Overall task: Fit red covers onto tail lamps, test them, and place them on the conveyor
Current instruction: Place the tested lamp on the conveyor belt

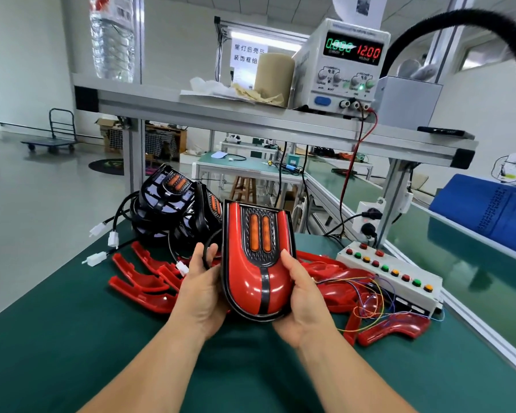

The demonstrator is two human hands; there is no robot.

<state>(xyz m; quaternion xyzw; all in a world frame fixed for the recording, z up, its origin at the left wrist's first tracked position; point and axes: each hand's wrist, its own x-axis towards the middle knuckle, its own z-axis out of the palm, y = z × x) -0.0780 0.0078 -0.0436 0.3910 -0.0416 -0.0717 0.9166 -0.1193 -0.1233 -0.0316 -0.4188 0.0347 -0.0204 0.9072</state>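
The red cover looks seated on the tail lamp, so I would press evenly around its rim until all sides sit flush. The lamp is held upright above the middle of the desk. The left hand and the right hand grasp its two sides, thumbs on the front.

A worker's left hand and right hand, both bare, as seen from a head-worn camera. The left forearm and right forearm are uncovered too, from the wrist down to the lower edge of view, where they are cut off. The left thumb and right thumb show rounded tips; most fingers are hidden. Any clothing lies out of view.
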